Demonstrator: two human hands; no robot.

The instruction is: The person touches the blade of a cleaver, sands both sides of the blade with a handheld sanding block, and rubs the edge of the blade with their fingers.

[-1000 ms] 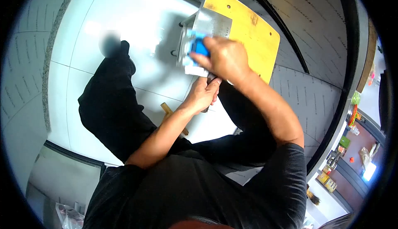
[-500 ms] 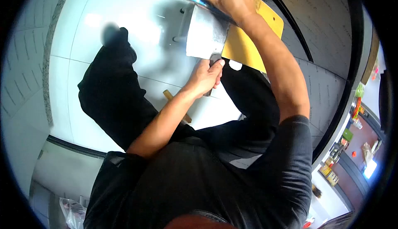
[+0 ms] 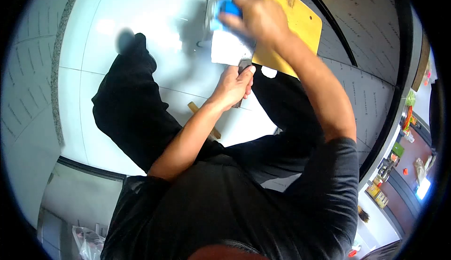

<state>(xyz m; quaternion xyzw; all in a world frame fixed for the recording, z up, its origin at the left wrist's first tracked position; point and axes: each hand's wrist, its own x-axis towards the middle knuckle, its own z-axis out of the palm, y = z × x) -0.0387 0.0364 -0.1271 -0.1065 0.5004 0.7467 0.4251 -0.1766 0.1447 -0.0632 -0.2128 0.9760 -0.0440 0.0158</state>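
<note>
My left hand (image 3: pixel 231 88) is wrapped round the dark handle of a cleaver (image 3: pixel 228 48), its broad pale blade pointing away from me. The blade lies against a yellow board (image 3: pixel 300 27) with small holes in it. My right hand (image 3: pixel 264 21) grips a blue and grey block-like tool (image 3: pixel 224 11), smeared by motion, its exact kind not clear. The tool sits over the upper part of the blade and hides it. Whether it presses on the steel cannot be made out.
White floor tiles (image 3: pixel 131 6) spread below my black trouser legs. A wooden piece (image 3: pixel 193 107) shows under my left forearm. On the right, a shelf (image 3: pixel 376 213) carries jars and small items. A plastic bag (image 3: pixel 88 243) lies at bottom left.
My right hand has drawn the blue tool down the blade toward the handle and slightly left, covering more steel and uncovering the board's top. My left hand stays nearly still.
</note>
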